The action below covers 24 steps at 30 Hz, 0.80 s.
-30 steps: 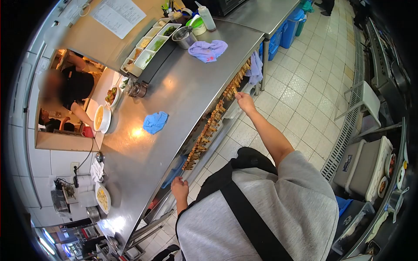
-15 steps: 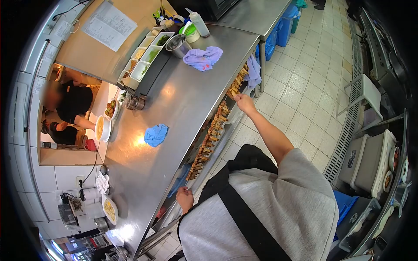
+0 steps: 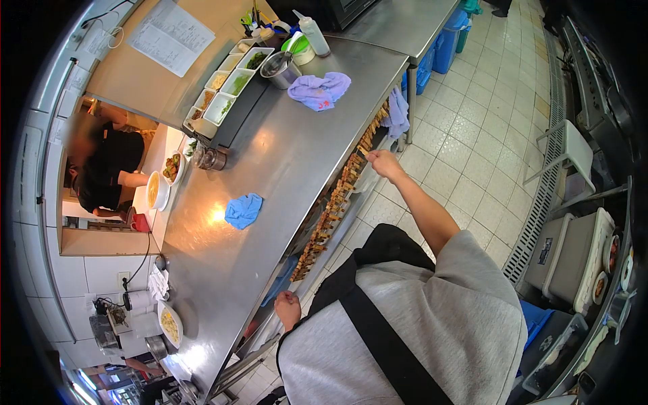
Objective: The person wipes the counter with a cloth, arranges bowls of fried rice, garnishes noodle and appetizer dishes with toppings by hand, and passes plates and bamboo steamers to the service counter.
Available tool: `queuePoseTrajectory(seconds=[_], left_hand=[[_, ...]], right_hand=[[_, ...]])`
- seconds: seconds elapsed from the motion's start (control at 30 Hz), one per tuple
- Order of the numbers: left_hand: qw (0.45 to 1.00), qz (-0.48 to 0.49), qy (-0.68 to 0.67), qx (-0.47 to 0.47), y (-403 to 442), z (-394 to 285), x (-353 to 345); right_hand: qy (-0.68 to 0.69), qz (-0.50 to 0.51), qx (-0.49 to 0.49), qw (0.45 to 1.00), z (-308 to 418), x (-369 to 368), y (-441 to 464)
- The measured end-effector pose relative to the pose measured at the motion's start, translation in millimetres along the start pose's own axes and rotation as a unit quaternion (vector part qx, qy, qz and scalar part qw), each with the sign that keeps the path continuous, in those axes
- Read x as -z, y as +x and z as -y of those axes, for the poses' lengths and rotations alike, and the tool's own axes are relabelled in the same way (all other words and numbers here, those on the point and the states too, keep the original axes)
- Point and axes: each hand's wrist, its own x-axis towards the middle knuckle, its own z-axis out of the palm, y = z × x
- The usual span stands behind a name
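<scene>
Right hand (image 3: 385,165) out at full stretch now, thumb and fingertips together at the end of a stick in the long row of skewers (image 3: 325,219); too small to tell whether they grip it. The row runs along the front edge of the steel counter (image 3: 270,152), and what bears it is hard to make out. Down at the near end, the left hand (image 3: 288,308) curls its fingers in, just beside the last skewers, and whether it holds anything I can't tell. At the far end, a hanging purple cloth (image 3: 397,113) sits right by the row. Up on top, a blue cloth (image 3: 244,210) lies crumpled. Over at the hatch, a co-worker (image 3: 115,165) has an arm by the white bowl (image 3: 157,192), the hand out of sight. Writing on the paper (image 3: 172,37)? Too small to read!
</scene>
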Motion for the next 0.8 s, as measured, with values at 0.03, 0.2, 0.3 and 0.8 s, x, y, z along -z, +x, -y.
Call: queuePoseTrajectory(seconds=[0.03,0.2,0.3,0.8], left_hand=[[1.000,-0.001,0.003,-0.002,0,0,0],[1.000,-0.015,-0.017,0.004,2,-1,1],[1.000,-0.025,-0.009,-0.005,3,-1,-1],[0.997,-0.075,-0.016,0.019,-4,-5,-7]], right_hand=[[0.002,0.008,-0.005,1.000,0,-1,3],[0.071,0.046,-0.058,0.995,-5,-4,24],[0.187,0.074,-0.102,0.974,-9,-3,21],[0.516,0.094,-0.275,0.806,-36,-78,10]])
